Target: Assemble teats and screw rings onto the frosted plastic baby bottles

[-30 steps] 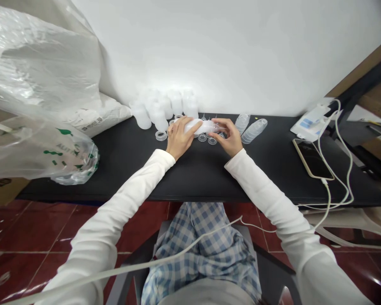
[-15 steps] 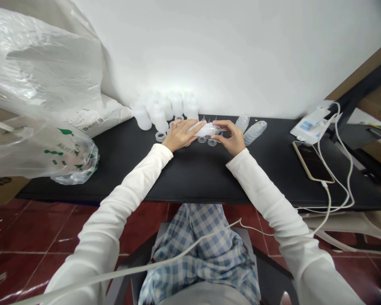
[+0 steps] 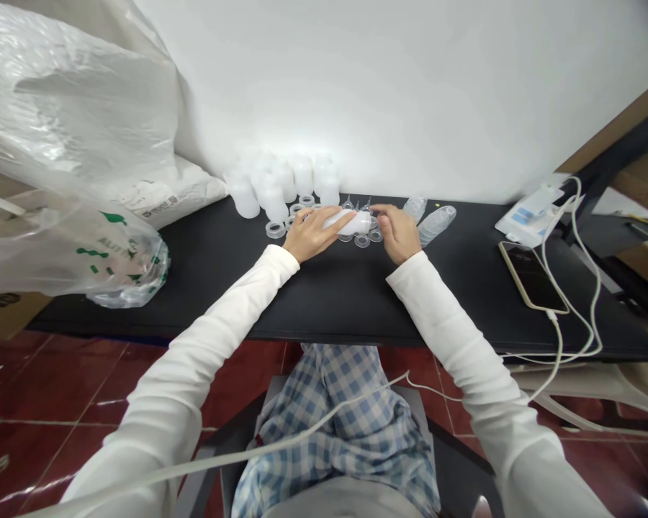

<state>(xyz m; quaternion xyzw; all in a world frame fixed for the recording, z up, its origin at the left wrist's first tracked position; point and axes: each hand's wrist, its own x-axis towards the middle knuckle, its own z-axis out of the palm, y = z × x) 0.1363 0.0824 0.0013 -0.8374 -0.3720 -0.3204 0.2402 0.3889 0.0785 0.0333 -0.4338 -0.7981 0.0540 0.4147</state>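
Observation:
A white plastic bottle lies sideways in my left hand, whose fingers wrap over its body. My right hand is at the bottle's right end, index finger and thumb curled close to a clear part; what they grip there is hard to make out. Just behind and below the bottle are clear pointed nozzle tips and clear rings. More translucent ring collars lie left of my left hand. Upright white bottles stand in a group behind it.
Stacked clear cups or caps lie right of my right hand. A phone with a white cable rests on the black table, near a white box. Plastic bags crowd the left side. A white wall rises behind.
My right thumb and index finger have moved off their grip around the clear end piece and curled in closer. The bottle remains in my left hand. The view has shifted slightly.

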